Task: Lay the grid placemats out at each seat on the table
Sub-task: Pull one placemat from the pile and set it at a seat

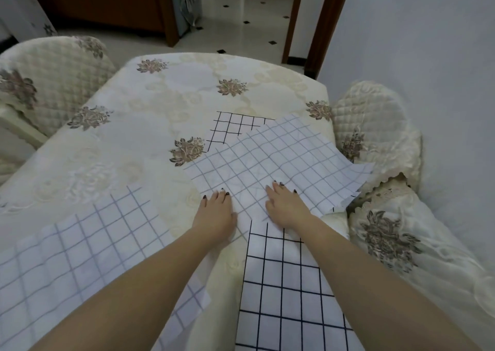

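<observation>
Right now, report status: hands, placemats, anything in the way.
Both open: left hand, right hand flat on the pale-grid placemat. It lies askew, right corner past the table edge. Dark-grid placemat partly beneath it.

Dim, soft indoor light; edges bow, perhaps slightly blurred throughout.

The cream floral tablecloth (150, 147) is woven cloth with a soft satin sheen and raised embroidery. The white placemat with faint blue grid lines (267, 158) and the near one with dark lines (281, 283) look thin, smooth and matt. The quilted cream chair cover (375, 125) on the right is padded and faintly shiny. The far white floor tiles (227, 37) are glossy, and the brown door frame (328, 29) is wood.
</observation>
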### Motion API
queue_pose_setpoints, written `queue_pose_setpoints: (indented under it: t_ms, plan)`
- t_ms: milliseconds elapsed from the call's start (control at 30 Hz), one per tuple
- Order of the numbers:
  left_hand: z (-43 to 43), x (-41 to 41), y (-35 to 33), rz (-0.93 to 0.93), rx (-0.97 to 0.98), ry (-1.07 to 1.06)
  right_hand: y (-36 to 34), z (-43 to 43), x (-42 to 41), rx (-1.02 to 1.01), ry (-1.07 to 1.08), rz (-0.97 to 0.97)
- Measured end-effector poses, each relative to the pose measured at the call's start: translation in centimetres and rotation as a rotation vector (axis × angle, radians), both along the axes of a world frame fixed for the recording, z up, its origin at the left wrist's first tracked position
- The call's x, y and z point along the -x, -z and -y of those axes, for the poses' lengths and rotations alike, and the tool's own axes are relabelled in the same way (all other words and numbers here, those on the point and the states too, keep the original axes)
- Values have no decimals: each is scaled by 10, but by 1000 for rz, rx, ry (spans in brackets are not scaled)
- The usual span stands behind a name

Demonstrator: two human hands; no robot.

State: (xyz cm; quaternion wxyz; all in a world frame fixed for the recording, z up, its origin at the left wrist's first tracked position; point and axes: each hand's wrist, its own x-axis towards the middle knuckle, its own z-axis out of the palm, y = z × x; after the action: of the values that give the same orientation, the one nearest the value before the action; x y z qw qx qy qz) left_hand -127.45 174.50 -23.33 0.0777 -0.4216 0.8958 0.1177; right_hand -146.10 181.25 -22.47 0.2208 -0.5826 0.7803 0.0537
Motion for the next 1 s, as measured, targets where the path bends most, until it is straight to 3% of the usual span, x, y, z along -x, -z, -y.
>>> queue_pose_setpoints:
  t_ms: [533,1000]
  plan:
    - [95,42,10,-16,-20,-42,14,93,33,84,17,-6]
    - [98,34,-28,-76,-35,-24,-31,78,34,119,-65,-8]
